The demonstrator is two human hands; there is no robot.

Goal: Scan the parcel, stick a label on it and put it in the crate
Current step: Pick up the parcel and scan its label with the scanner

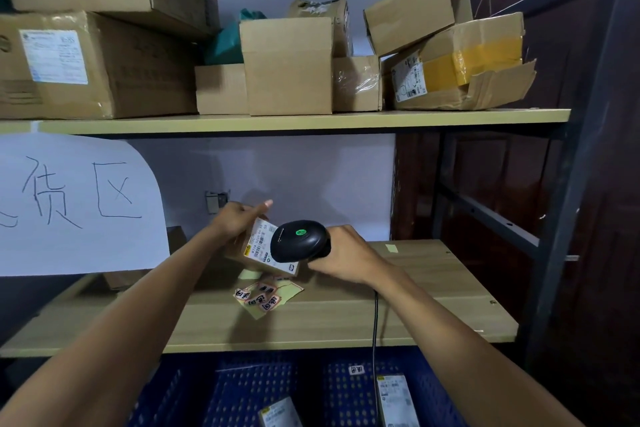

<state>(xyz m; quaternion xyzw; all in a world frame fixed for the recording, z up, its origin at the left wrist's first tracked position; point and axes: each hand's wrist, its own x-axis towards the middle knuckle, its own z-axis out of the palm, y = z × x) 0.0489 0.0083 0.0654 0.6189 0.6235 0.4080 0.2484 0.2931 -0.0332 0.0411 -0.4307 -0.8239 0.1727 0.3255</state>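
Small brown cardboard parcel gripped in our left hand above the wooden shelf; our right hand clasps the black handheld scanner against its labelled face; blue plastic crate below shelf edge.

Parcel sorting or storage room, by the look of it. Landmark was the metal rack's upper shelf: taped cardboard boxes with shipping labels sat stacked on it, a handwritten paper sign hung from its left edge, and blue plastic crates holding labelled parcels stood well below it.
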